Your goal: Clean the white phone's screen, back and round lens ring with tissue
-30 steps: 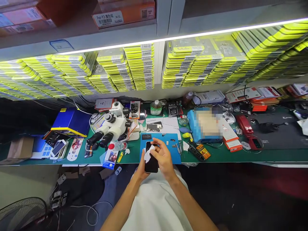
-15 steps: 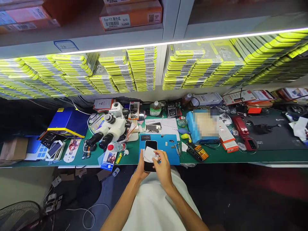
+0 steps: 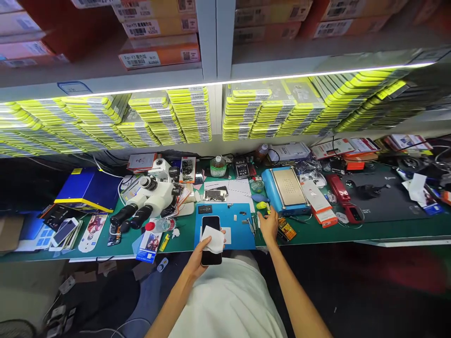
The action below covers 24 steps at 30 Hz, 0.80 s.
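My left hand (image 3: 199, 256) grips a smartphone (image 3: 211, 258) with a dark front and white rim, just over the front edge of the bench. A folded white wipe (image 3: 213, 239) lies across the phone, pinned by my left thumb. Beyond the right side of the blue work mat (image 3: 241, 237), my right hand (image 3: 269, 227) reaches down to the bench with thumb and fingers apart. It is beside slim metal tools (image 3: 252, 226) and a black and orange packet (image 3: 287, 228). Its fingertips partly hide what lies under them.
A white microscope (image 3: 155, 192) stands left of the mat, a red-capped bottle (image 3: 161, 226) before it. Right of the mat sits a blue machine with a perforated plate (image 3: 287, 187). An opened phone (image 3: 215, 194) lies behind the mat. Yellow-edged packs (image 3: 190, 115) fill the shelf above.
My right hand has left the wipe and moved right to the tools beside the mat. My left hand keeps the phone and now holds the wipe with its thumb. The view has shifted.
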### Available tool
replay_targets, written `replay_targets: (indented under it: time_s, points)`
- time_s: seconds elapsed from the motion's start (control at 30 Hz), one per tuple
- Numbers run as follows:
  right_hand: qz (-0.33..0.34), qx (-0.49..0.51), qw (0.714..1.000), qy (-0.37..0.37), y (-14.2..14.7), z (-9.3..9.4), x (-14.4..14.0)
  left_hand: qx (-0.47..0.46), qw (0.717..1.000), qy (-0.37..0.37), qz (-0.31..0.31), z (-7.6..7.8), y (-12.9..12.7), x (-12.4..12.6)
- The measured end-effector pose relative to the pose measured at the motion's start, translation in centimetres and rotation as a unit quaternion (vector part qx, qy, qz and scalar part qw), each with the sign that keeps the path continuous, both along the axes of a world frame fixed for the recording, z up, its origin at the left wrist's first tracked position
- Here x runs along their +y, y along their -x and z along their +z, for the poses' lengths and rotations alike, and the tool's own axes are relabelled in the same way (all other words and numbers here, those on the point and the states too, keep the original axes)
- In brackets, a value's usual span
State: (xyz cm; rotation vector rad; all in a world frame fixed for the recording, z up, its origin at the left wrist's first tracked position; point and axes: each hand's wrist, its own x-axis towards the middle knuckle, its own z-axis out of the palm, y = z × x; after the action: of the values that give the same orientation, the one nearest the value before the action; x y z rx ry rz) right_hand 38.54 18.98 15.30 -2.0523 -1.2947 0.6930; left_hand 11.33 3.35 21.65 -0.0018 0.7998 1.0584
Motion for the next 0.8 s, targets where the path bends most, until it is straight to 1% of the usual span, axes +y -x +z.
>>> replay_targets:
  time_s: [0.07,0.17,0.27,0.33,0.4,0.47,0.53,0.63,0.7,0.73,0.8]
  points:
    - [0.007,-0.001,1.0,0.005,-0.4,-1.2,1.6,0.009,1.0,0.0,-0.003,0.3,-0.4,0.0]
    - [0.028,0.005,1.0,0.007,-0.9,-2.2,3.0,0.019,1.0,0.006,-0.002,0.8,-1.3,0.2]
    - [0.054,0.02,0.998,0.004,-1.9,-1.9,3.1,0.022,1.0,0.013,0.011,1.4,-2.7,0.9]
    - [0.081,0.033,0.996,0.003,-2.9,-0.8,2.4,0.021,0.999,0.013,0.025,1.8,-3.8,1.4]
    - [0.13,0.05,0.99,0.003,-4.1,1.1,1.0,0.019,0.999,0.011,0.037,2.3,-5.1,1.8]
    - [0.212,0.072,0.975,0.0,-5.5,3.9,-1.0,0.012,0.999,0.007,0.044,2.7,-6.7,2.0]
    - [0.311,0.089,0.946,-0.007,-6.9,7.2,-3.1,0.002,0.999,0.007,0.043,3.0,-8.5,2.0]
    - [0.455,0.087,0.886,-0.017,-8.7,11.8,-5.7,-0.008,0.999,0.015,0.033,2.9,-11.4,1.8]
    - [0.51,0.07,0.857,-0.023,-9.7,14.1,-6.7,-0.014,0.999,0.023,0.024,2.7,-13.3,1.7]
    - [0.524,0.058,0.849,-0.027,-10.1,14.9,-6.9,-0.017,0.999,0.026,0.021,2.6,-14.2,1.7]
    - [0.536,0.029,0.843,-0.037,-11.0,16.1,-6.8,-0.024,0.999,0.032,0.017,2.5,-15.8,1.7]
